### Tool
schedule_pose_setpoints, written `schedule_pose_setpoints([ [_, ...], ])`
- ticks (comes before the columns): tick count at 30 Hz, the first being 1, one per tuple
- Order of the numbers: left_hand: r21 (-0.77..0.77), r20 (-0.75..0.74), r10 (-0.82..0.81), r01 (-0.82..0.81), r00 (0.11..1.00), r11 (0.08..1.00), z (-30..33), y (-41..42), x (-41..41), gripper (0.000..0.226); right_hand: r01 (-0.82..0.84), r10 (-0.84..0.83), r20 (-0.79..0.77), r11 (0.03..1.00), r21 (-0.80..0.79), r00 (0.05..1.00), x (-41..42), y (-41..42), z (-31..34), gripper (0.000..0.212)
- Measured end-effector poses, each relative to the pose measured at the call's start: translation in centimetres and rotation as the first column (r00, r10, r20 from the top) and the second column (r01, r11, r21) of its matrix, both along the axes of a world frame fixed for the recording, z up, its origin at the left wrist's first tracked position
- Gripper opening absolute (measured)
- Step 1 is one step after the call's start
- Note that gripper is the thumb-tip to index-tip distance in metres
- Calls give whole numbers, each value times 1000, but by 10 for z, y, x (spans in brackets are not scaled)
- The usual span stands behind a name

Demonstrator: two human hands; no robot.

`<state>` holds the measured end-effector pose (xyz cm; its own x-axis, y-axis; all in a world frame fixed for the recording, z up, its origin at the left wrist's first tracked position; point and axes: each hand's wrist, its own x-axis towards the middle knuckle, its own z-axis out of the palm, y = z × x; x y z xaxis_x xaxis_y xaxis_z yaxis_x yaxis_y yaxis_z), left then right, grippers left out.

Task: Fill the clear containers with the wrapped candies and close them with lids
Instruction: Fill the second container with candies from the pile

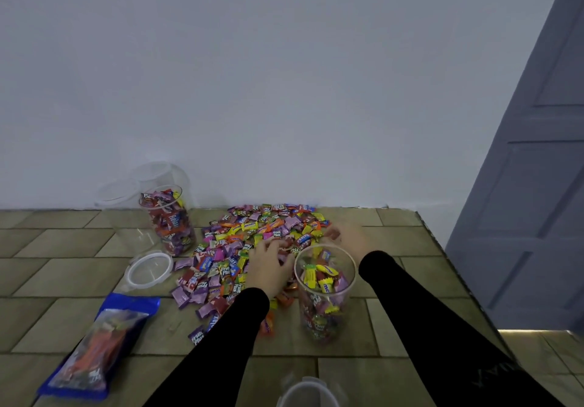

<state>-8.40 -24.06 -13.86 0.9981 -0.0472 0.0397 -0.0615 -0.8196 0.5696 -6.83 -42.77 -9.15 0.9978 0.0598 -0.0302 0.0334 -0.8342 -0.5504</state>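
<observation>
A heap of wrapped candies [252,242] lies on the tiled surface near the wall. A clear container [325,293], partly filled and without a lid, stands in front of the heap. My left hand [270,264] lies on the candies just left of that container, fingers curled over some of them. My right hand [347,236], blurred, is behind the container at the heap's right edge with a candy at its fingertips. A second clear container [167,220], full of candies, stands open at the left. A clear lid [148,269] lies flat in front of it.
Two empty clear containers [126,198] stand against the white wall behind the full one. A blue candy bag [101,343] lies at the lower left. Another lid [306,391] shows at the bottom edge. A grey door [537,185] stands at the right, past the surface's edge.
</observation>
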Motion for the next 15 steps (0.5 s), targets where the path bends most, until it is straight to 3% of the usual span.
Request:
schedule_pose_setpoints([
  [4, 289, 26, -65, 55, 998, 956, -12, -6, 13, 57, -173, 168, -41, 960, -220, 985, 15, 8, -24, 64],
  [8, 463, -71, -90, 112, 993, 879, -20, -15, 26, 61, -277, 248, -128, 904, -326, 960, 30, 19, -41, 81],
  [11, 447, -88, -74, 106, 993, 888, -22, -18, 35, 55, -337, 272, -219, 868, -364, 937, 49, 22, -48, 78],
  [15, 311, -103, -62, 92, 993, 946, -18, -20, 49, 46, -291, 257, -151, 912, -290, 955, 68, 30, -56, 56],
])
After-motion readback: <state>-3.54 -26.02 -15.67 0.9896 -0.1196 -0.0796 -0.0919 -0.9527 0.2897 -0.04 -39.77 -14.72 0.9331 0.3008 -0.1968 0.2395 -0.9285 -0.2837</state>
